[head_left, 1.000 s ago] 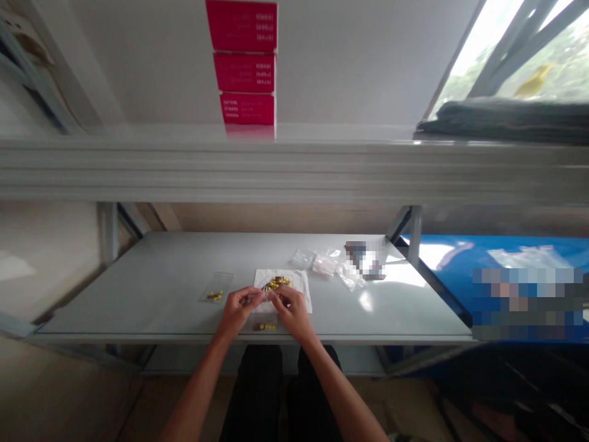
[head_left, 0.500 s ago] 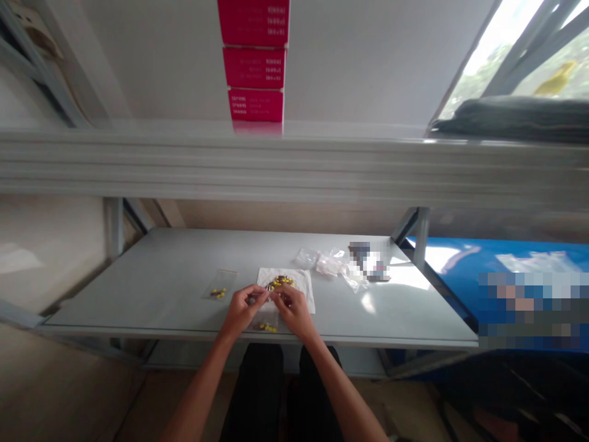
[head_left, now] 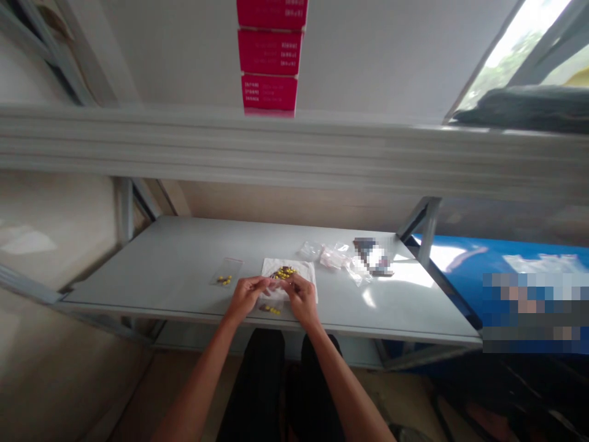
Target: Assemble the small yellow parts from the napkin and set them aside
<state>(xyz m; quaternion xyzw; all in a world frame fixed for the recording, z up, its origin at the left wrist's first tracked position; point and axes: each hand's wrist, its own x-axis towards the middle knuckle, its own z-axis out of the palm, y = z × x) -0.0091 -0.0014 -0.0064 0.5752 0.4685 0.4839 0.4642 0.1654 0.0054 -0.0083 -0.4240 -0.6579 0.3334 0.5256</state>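
My left hand (head_left: 247,296) and my right hand (head_left: 302,299) meet in front of me, fingertips pinching the top of a small clear plastic bag (head_left: 272,302). Yellow and brown pellets (head_left: 271,310) lie at the bottom of that bag, just above the table's front edge. Behind my fingers, a heap of similar pellets (head_left: 283,273) rests on a white paper napkin (head_left: 299,271). To the left, another clear bag (head_left: 226,279) lies flat with a few yellow pellets inside.
Crumpled clear and pinkish plastic bags (head_left: 332,256) and a pixelated packet (head_left: 372,256) lie at the back right of the grey metal shelf (head_left: 156,270). A steel upright (head_left: 427,224) and a blue surface (head_left: 460,261) stand to the right.
The whole view has shifted upward in the frame as my head moved. My hands stay together at the bag, and the pellets on the napkin look unchanged.
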